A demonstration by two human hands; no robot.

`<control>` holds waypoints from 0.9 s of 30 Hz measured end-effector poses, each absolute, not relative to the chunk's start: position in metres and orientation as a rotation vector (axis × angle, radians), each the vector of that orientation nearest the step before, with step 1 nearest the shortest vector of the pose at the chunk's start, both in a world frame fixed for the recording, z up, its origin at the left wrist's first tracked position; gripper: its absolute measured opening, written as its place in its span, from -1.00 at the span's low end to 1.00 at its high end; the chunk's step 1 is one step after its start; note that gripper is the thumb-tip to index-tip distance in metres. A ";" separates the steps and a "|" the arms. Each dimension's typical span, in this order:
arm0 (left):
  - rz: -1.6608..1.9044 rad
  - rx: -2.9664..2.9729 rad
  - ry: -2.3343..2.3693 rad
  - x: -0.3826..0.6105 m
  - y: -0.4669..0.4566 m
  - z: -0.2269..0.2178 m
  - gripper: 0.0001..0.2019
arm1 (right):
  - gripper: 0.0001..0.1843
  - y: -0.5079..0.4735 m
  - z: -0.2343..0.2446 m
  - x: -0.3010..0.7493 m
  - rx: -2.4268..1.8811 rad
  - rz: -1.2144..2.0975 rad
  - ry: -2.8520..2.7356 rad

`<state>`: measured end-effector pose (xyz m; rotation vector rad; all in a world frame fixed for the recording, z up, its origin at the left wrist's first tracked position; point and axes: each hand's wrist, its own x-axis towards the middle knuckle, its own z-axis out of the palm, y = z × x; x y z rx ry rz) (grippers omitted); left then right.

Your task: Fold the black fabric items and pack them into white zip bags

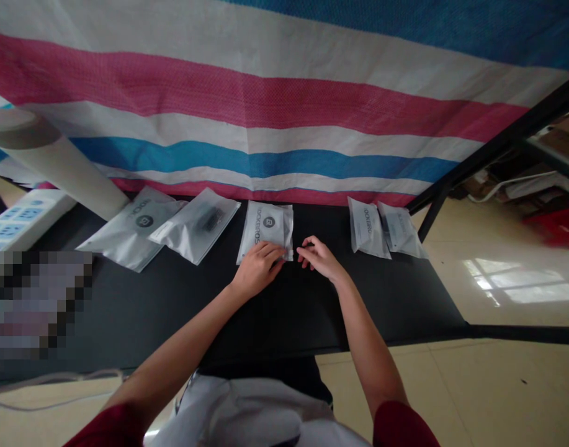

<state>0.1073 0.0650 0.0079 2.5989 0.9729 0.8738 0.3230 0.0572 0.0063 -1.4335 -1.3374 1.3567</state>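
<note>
A small silver zip bag [266,228] lies flat on the black table [172,298], near the striped cloth. My left hand [259,267] rests on the bag's near edge, fingers curled and pressed against it. My right hand [319,256] sits just right of the bag's near corner, fingers bent in a loose pinch; I cannot make out anything in them. Two more silver bags [198,225] [133,226] lie to the left. A pair of overlapping bags [368,228] [400,231] lies to the right.
A striped pink, white and blue woven cloth [284,105] hangs behind the table. A cardboard tube [61,164] and a white power strip [18,218] sit at the far left. A black frame bar [498,146] runs along the right, past the table's right edge.
</note>
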 end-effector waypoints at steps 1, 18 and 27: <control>0.901 2.597 0.981 0.107 0.067 0.006 -0.80 | -0.68 0.056 0.005 0.319 -1.409 1.382 -1.363; 0.924 2.728 0.877 0.118 0.063 0.001 -0.78 | -0.76 0.056 -0.003 0.288 -1.318 1.429 -1.143; 1.107 2.644 0.491 0.134 0.013 0.012 -0.83 | -0.69 0.066 -0.011 0.310 -1.360 1.082 -1.136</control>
